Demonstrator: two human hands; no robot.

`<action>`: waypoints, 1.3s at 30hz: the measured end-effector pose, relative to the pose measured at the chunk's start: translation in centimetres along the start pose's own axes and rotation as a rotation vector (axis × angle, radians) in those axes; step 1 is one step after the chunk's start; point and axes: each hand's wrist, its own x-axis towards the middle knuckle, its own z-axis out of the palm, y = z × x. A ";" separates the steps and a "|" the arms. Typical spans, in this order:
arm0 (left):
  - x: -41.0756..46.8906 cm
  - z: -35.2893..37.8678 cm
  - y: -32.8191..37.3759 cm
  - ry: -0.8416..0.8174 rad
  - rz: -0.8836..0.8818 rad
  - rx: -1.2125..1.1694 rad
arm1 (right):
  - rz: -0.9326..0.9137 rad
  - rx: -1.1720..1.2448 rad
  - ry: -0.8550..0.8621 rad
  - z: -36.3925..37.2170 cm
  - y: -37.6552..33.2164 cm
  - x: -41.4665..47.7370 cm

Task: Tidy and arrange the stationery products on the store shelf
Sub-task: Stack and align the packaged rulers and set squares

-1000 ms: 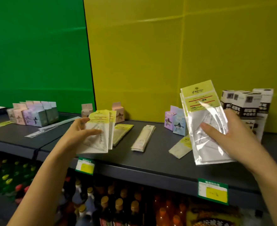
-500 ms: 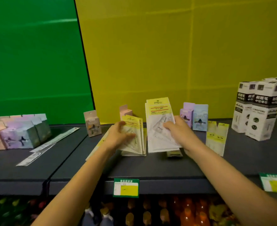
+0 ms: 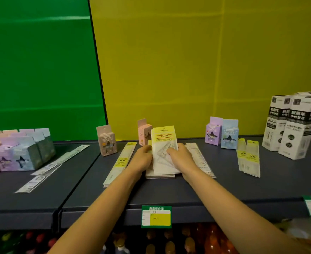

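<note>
A stack of clear triangle-ruler packs with yellow header cards (image 3: 163, 143) stands tilted on the dark shelf (image 3: 169, 191) at its middle. My left hand (image 3: 141, 158) grips the stack's left edge and my right hand (image 3: 180, 158) holds its right side, fingers across the front pack. Long ruler packs lie flat on either side: one (image 3: 120, 162) to the left of my left hand, another (image 3: 200, 158) partly under my right wrist.
Pastel boxes (image 3: 17, 153) are grouped at the left, with loose rulers (image 3: 50, 165) beside them. Single pastel boxes (image 3: 107, 140), (image 3: 143, 132) and a pair (image 3: 221, 133) stand at the back. Two ruler packs (image 3: 249, 156) and tall white refill boxes (image 3: 293, 125) are at the right. Price tag (image 3: 156, 216) on the shelf's front edge.
Both hands have come together from apart, joining their two bundles of triangle-ruler packs into one stack resting on the shelf's middle. The camera has shifted to face the shelf squarely.
</note>
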 end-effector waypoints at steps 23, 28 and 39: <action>0.9 0.7 2.3 0.008 -0.207 -0.308 | 0.199 0.311 -0.114 0.6 -1.3 0.4; 0.9 -0.2 1.2 -0.017 -0.265 -0.446 | 0.255 0.490 -0.157 -0.1 -0.5 -0.7; -1.3 0.1 1.1 -0.132 -0.293 -0.347 | 0.227 0.528 -0.199 0.8 0.9 -1.3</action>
